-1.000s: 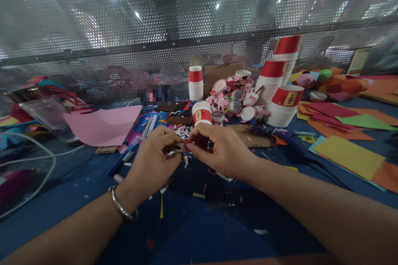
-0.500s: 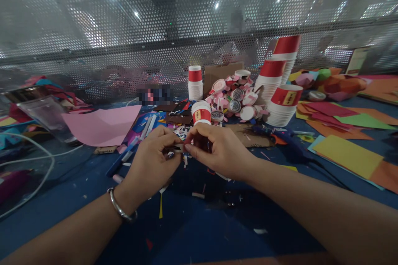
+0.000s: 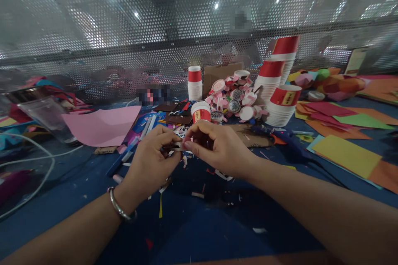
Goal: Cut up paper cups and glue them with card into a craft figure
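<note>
My left hand (image 3: 152, 161) and my right hand (image 3: 217, 149) meet over the middle of a blue table (image 3: 192, 232). Both pinch one small pale strip of paper (image 3: 178, 145) between thumb and fingers, with a dark scrap under it. A silver bangle (image 3: 120, 209) circles my left wrist. Just behind the hands stands a red and white paper cup (image 3: 201, 112). Paper scraps (image 3: 186, 161) lie scattered under and around the hands.
Stacks of red paper cups (image 3: 281, 87) and a heap of round decorated cup pieces (image 3: 234, 97) stand at the back right. Coloured paper sheets (image 3: 348, 132) cover the right, a pink sheet (image 3: 102, 124) the left. A perforated metal screen (image 3: 155, 49) closes the far side. White cable (image 3: 34, 161) at left.
Both hands have stayed together on the small strip and drifted slightly up and left. The fingers have shifted a little on it.
</note>
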Available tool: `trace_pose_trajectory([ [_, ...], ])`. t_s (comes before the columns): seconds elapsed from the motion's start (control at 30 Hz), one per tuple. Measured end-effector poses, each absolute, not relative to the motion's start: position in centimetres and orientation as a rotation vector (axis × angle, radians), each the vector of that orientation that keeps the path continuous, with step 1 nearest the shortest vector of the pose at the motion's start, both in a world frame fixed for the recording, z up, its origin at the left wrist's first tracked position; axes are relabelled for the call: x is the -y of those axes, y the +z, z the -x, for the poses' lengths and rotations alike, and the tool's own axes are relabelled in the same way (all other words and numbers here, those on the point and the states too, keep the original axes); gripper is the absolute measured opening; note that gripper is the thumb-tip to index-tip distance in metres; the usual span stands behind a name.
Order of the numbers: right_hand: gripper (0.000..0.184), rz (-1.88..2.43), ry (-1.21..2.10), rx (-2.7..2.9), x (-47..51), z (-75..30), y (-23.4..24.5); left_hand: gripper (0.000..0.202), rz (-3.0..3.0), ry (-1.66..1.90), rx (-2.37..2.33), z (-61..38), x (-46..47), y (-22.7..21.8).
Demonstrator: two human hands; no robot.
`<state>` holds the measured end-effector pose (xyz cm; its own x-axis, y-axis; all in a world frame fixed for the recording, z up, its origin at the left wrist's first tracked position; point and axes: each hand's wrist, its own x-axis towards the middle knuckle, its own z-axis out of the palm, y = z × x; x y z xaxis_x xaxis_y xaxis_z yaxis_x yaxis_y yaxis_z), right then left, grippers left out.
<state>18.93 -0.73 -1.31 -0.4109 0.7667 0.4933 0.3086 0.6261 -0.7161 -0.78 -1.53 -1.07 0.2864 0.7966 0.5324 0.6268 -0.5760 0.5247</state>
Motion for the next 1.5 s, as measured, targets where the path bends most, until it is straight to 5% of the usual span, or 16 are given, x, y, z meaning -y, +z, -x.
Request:
trace_pose_trajectory([
  [0.27, 0.007, 0.834, 0.498, 1.829, 0.6, -19.3, -1.3, 0.009, -2.211, 1.097, -1.352, 1.4, 0.6, -1.3],
  [0.9, 0.034, 0.782, 0.048, 2.228, 0.6, -19.4, -2.2, 0.005, -2.309, 1.163, -1.339, 1.7, 0.4, -1.2],
  [1.2, 0.033, 0.696, -0.195, 2.238, 0.6, -19.3, -2.5, 0.009, -2.316, 1.161, -1.366, 1.6, 0.4, -1.2],
  [1.5, 0.018, 0.667, -0.027, 2.049, 1.0, -19.1, -2.3, 0.016, -2.261, 1.211, -1.380, 1.7, 0.2, -0.8],
])
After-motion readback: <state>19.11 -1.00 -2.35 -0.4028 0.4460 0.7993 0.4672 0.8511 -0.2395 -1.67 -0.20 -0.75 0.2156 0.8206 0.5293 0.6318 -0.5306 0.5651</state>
